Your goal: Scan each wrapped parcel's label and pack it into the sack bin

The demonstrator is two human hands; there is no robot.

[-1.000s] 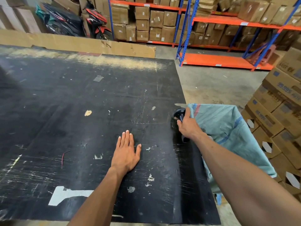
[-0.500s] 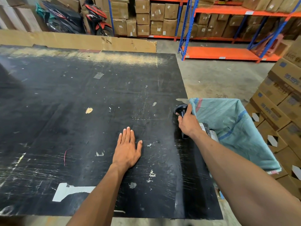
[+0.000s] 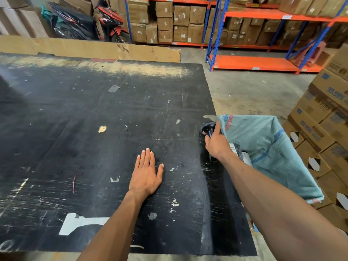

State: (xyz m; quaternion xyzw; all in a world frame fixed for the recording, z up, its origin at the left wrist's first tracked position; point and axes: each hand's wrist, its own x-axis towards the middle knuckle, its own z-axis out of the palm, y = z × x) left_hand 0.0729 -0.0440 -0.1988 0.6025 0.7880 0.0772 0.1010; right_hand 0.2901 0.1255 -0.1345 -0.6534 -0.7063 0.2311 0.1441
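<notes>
Left hand (image 3: 146, 174) lies flat on the desk (image 3: 75, 138), fingers straight, holding nothing. Right hand (image 3: 216, 144) is wrapped round a black scanner (image 3: 208, 129) at the desk's right edge, forefinger stretched toward the sack (image 3: 273, 146). Sack hangs open just right of the desk; at least one wrapped parcel (image 3: 239, 151) with a white label sits inside, mostly hidden by the wrist. No parcel visible on the desk. Looks like a gap between parcels, or the batch is finished. Next: fetch another parcel if any remain, label up, scan, drop in; otherwise park the scanner.
</notes>
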